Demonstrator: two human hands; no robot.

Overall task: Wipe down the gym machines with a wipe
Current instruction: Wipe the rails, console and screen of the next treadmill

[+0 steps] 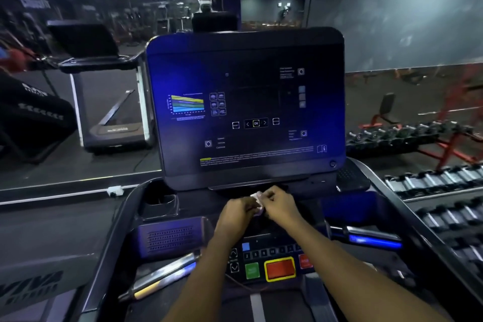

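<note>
I stand at a treadmill with a large dark console screen (245, 107) straight ahead. Below it lies the control panel (271, 264) with a green, a red and several number buttons. My left hand (236, 213) and my right hand (278, 205) meet just under the screen's lower edge. Between them they pinch a small crumpled white wipe (257, 197), mostly hidden by the fingers. Both forearms reach over the control panel.
A cup holder (159, 204) sits left of my hands, a speaker grille (170, 239) below it. Metal handlebars (162, 278) flank the panel on both sides. A mirror wall behind shows another treadmill (109, 102). Dumbbell racks (431, 191) stand at the right.
</note>
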